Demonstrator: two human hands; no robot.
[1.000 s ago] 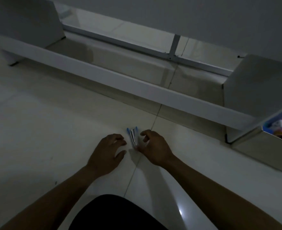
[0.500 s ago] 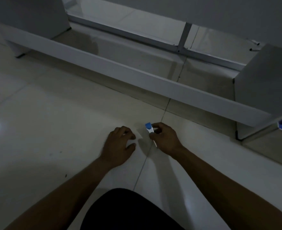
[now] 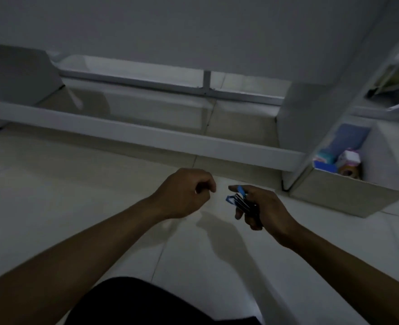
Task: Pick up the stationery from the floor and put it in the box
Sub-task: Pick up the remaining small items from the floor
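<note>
My right hand [image 3: 262, 207] is lifted off the tiled floor and holds a small bundle of pens [image 3: 237, 198] with blue caps, caps pointing left. My left hand [image 3: 185, 192] hovers beside it, fingers curled with nothing in them, a short gap from the pens. The white open box [image 3: 348, 193] stands on the floor to the right of my right hand. Inside it I see a blue packet [image 3: 323, 160], a pink-and-white item [image 3: 348, 158] and a roll of tape [image 3: 348, 171].
A low white shelf board [image 3: 147, 134] runs across the floor behind my hands. A white upright panel [image 3: 311, 123] rises just left of the box. The scene is dim. My dark-clothed knee [image 3: 161, 303] fills the bottom of the view.
My right hand picked the pens up from the floor and moved right, toward the box. My left hand lifted off the floor. The view swung right, revealing the box.
</note>
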